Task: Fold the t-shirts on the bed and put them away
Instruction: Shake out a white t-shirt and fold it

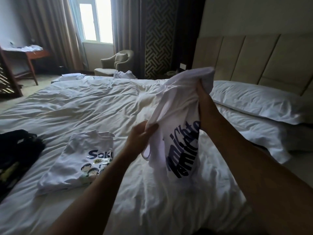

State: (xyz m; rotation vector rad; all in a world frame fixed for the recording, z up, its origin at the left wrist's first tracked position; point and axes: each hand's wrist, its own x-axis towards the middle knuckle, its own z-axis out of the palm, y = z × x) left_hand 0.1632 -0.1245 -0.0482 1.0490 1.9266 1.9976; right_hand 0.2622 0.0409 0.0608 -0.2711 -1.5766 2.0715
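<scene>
We hold a crumpled white t-shirt (176, 116) with dark lettering above the bed (84, 106): right hand (203, 106) gripping high, left hand (142, 136) pinching lower. Left of our fingers lies a folded "Sak…" shirt (79, 158).

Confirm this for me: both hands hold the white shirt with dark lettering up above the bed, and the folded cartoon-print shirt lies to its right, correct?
Not quite. In the head view, the left hand and right hand do hold the white shirt with dark lettering above the bed, but the folded cartoon-print shirt lies to its left, not right.
</scene>
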